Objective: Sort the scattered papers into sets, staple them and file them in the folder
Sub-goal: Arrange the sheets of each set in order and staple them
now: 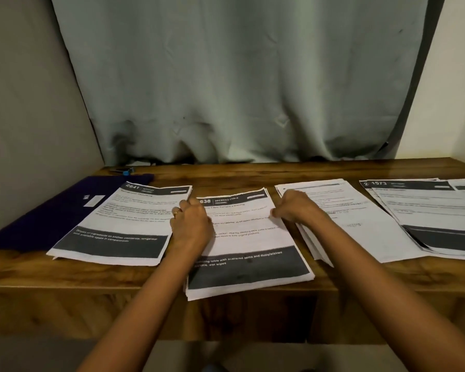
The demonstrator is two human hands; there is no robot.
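Note:
Four paper stacks lie in a row on the wooden table [253,173]. The middle stack [249,245], headed "Dressing Table", hangs slightly over the front edge. My left hand [192,224] rests on its left edge, fingers curled at the sheets. My right hand [293,208] grips its right edge with curled fingers. To the left lies the stack numbered 2641 [124,224], partly on a dark purple folder [62,208]. A plainer stack [355,218] lies right of my hands, and the 1573 stack [435,216] is at far right. A small blue stapler [122,171] sits at the back left.
A grey-green curtain [239,76] hangs behind the table, touching its back edge. Walls close in on the left and right. A bare strip of wood runs along the back of the table behind the papers.

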